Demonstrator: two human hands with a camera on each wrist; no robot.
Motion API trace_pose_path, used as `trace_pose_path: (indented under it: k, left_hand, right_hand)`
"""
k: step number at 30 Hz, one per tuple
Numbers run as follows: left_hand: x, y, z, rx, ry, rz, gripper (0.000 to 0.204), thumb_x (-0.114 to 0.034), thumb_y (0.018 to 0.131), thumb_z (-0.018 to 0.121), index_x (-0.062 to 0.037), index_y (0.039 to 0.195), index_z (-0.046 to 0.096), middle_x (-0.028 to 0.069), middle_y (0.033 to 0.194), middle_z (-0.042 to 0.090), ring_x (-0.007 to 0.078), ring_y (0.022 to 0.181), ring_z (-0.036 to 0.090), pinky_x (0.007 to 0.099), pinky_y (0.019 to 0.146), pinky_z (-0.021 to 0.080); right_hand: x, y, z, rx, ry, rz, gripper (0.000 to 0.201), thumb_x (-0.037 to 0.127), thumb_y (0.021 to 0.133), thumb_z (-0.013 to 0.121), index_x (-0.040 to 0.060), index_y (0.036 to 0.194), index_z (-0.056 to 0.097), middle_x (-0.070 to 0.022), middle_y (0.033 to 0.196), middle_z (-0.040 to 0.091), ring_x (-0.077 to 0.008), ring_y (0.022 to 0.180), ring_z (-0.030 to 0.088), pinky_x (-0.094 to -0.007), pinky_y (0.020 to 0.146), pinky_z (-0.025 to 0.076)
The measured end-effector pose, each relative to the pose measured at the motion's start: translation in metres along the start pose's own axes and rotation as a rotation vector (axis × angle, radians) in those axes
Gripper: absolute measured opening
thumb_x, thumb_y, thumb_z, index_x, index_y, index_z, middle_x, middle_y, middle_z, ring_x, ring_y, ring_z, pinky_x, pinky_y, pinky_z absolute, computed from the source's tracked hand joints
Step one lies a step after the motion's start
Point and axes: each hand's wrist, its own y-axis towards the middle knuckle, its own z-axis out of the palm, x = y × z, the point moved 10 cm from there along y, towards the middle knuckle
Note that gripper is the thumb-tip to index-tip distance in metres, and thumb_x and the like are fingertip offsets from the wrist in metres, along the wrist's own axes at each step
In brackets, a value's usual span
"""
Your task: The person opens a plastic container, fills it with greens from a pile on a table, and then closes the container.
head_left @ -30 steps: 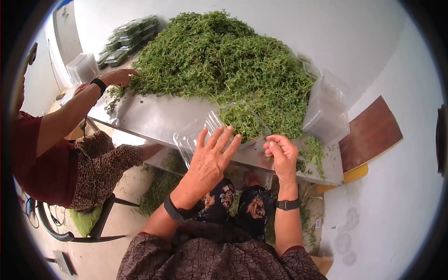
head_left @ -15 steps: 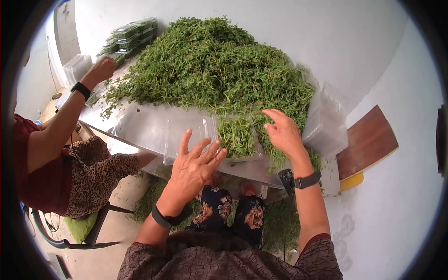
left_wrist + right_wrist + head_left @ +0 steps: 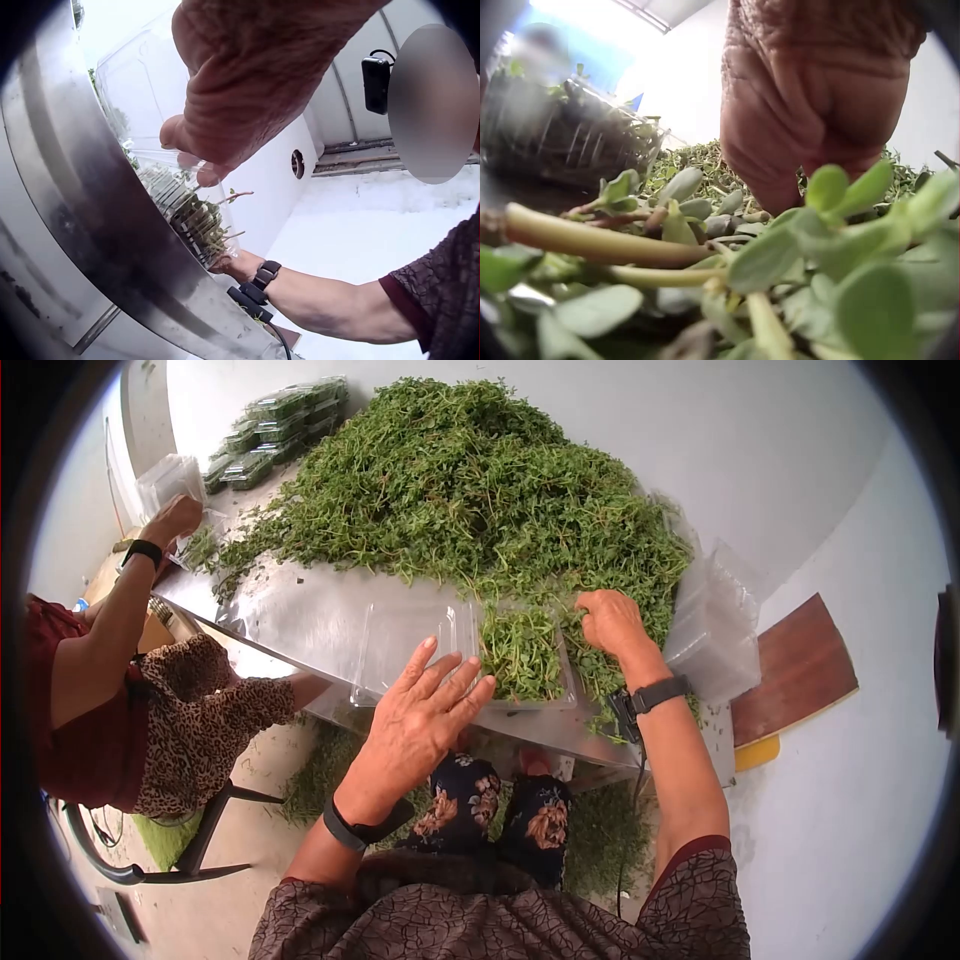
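My left hand point(image 3: 420, 720), fingers spread and straight, hovers over the near side of a clear plastic clamshell box. Its lid half point(image 3: 415, 622) lies folded out to the left; the ribbed base point(image 3: 169, 184), filled with leafy green sprigs point(image 3: 520, 655), is just right of my fingertips. In the left wrist view the thumb and fingertips are right at the clear plastic. To the right of the box, my right hand point(image 3: 613, 623) bends its fingers down into the loose greens point(image 3: 780, 247) and pinches at them; its fingertips are hidden among the stems.
A big heap of greens point(image 3: 470, 480) covers the back of the metal table point(image 3: 310, 600). Stacked clear boxes point(image 3: 715, 625) stand at right. Filled boxes point(image 3: 280, 425) and another stack point(image 3: 172, 482) sit at back left, near another person's arm point(image 3: 120, 595).
The clear box has come down flat on the table edge with greens in its base. My right hand has moved from the box to the greens beside it, its fingers folding down.
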Motion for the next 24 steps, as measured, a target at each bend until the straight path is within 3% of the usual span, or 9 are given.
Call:
trace_pose_path:
  k: [3, 6, 8, 9, 13, 18, 20, 24]
  left_hand:
    - [0.0, -0.001, 0.001, 0.004, 0.011, 0.001, 0.049, -0.01, 0.074, 0.064, -0.0119, 0.123, 0.059, 0.0069, 0.125, 0.059, 0.0255, 0.119, 0.053, 0.0477, 0.115, 0.028]
    - [-0.001, 0.001, 0.001, 0.025, 0.008, 0.006, 0.052, -0.014, 0.072, 0.067, -0.0108, 0.123, 0.059, 0.008, 0.126, 0.058, 0.0265, 0.119, 0.053, 0.0478, 0.115, 0.028]
    - [-0.002, 0.002, 0.003, 0.038, -0.007, 0.002, 0.054, -0.016, 0.071, 0.068, -0.0103, 0.124, 0.059, 0.0087, 0.127, 0.058, 0.0272, 0.119, 0.053, 0.0478, 0.115, 0.027]
    - [-0.003, 0.003, 0.004, 0.038, 0.006, 0.013, 0.056, -0.018, 0.07, 0.069, -0.0098, 0.124, 0.058, 0.0092, 0.127, 0.058, 0.0277, 0.12, 0.052, 0.0479, 0.115, 0.027]
    - [-0.005, 0.004, 0.007, 0.039, 0.014, 0.032, 0.059, -0.021, 0.07, 0.07, -0.0091, 0.126, 0.057, 0.0099, 0.128, 0.057, 0.0284, 0.12, 0.052, 0.0477, 0.115, 0.027]
    - [-0.005, 0.004, 0.007, 0.043, 0.015, 0.03, 0.058, -0.022, 0.071, 0.069, -0.0092, 0.127, 0.057, 0.0104, 0.128, 0.057, 0.0279, 0.12, 0.052, 0.0475, 0.115, 0.026]
    - [-0.005, 0.004, 0.007, 0.043, 0.015, 0.033, 0.058, -0.023, 0.071, 0.069, -0.0094, 0.126, 0.057, 0.0105, 0.128, 0.057, 0.0276, 0.12, 0.052, 0.0474, 0.115, 0.026]
    - [-0.004, 0.003, 0.007, 0.041, 0.024, 0.038, 0.057, -0.022, 0.072, 0.068, -0.01, 0.126, 0.057, 0.0104, 0.128, 0.057, 0.0269, 0.12, 0.052, 0.047, 0.115, 0.026]
  right_hand:
    - [-0.006, -0.005, -0.013, -0.05, 0.034, 0.053, 0.026, -0.001, 0.07, 0.056, 0.0072, 0.09, 0.072, -0.0234, 0.078, 0.065, -0.0399, 0.077, 0.064, -0.0458, 0.072, 0.052]
    - [-0.015, -0.014, -0.034, -0.081, 0.183, 0.127, 0.028, 0.0, 0.072, 0.057, 0.0085, 0.094, 0.072, -0.0209, 0.072, 0.064, -0.0339, 0.065, 0.063, -0.0421, 0.065, 0.051]
    - [-0.017, -0.019, -0.049, -0.092, 0.417, 0.173, 0.025, 0.001, 0.073, 0.059, 0.0069, 0.094, 0.072, -0.015, 0.065, 0.061, -0.0211, 0.053, 0.055, -0.0348, 0.054, 0.046]
    - [-0.013, -0.024, -0.058, -0.105, 0.537, 0.18, 0.021, 0.0, 0.075, 0.061, 0.0025, 0.093, 0.07, -0.0053, 0.062, 0.058, -0.0094, 0.051, 0.045, -0.0272, 0.048, 0.037]
    - [0.018, -0.038, -0.083, -0.039, 0.841, 0.181, 0.015, -0.003, 0.079, 0.059, -0.0021, 0.093, 0.066, 0.0038, 0.064, 0.054, -0.0032, 0.055, 0.042, -0.0227, 0.047, 0.032]
    - [0.058, -0.052, -0.078, 0.069, 0.86, 0.138, 0.017, -0.001, 0.079, 0.06, -0.0011, 0.095, 0.066, 0.0016, 0.065, 0.057, -0.0052, 0.055, 0.045, -0.0241, 0.048, 0.035]
    - [0.077, -0.056, -0.069, 0.134, 0.569, 0.033, 0.017, -0.001, 0.079, 0.064, -0.0006, 0.096, 0.065, 0.003, 0.066, 0.056, -0.0046, 0.058, 0.048, -0.0219, 0.051, 0.04]
    - [0.077, -0.068, -0.068, 0.066, 0.718, 0.093, 0.025, 0.0, 0.08, 0.065, 0.0013, 0.105, 0.066, -0.002, 0.082, 0.063, -0.0065, 0.066, 0.052, -0.0232, 0.059, 0.045]
